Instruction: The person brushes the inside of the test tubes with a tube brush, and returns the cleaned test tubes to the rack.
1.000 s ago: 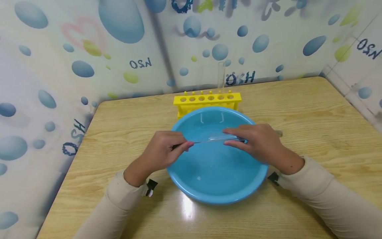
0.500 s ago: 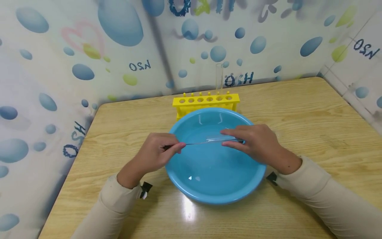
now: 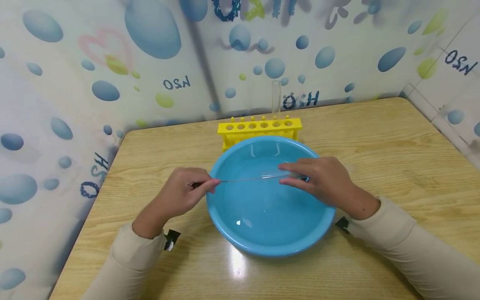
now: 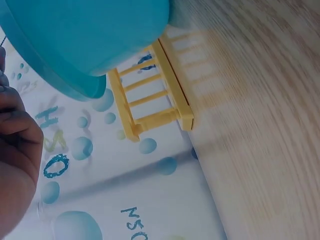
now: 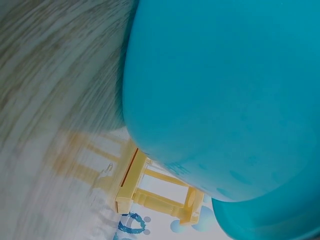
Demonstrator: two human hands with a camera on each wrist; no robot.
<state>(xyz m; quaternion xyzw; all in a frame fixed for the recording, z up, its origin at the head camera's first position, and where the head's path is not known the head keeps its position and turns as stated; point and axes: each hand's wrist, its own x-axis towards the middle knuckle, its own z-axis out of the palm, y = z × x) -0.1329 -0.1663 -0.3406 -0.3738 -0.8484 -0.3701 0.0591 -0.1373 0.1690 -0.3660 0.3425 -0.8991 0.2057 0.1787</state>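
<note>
My left hand (image 3: pixel 183 189) pinches the thin wire handle (image 3: pixel 240 180) of what looks like a test tube brush, just past the left rim of a blue basin (image 3: pixel 262 225). The wire runs rightward into the mouth of a clear glass test tube (image 3: pixel 268 176). Thumb and fingers of my right hand (image 3: pixel 322 177) grip that tube, which lies almost level above the basin. Something dark, perhaps bristles, shows between these fingers; the rest of the brush head is hidden. In the left wrist view, curled fingers (image 4: pixel 17 120) appear at the left edge.
Behind the basin stands a yellow test tube rack (image 3: pixel 258 126) with another clear test tube (image 3: pixel 276 98) upright in it. The wooden table (image 3: pixel 161 154) meets a patterned wall (image 3: pixel 150 83) at the back. A little water seems to lie in the basin.
My left hand has moved left, drawing out more wire from the tube. A brownish tip seen beyond my right hand a second ago no longer shows. The right hand stays nearly still.
</note>
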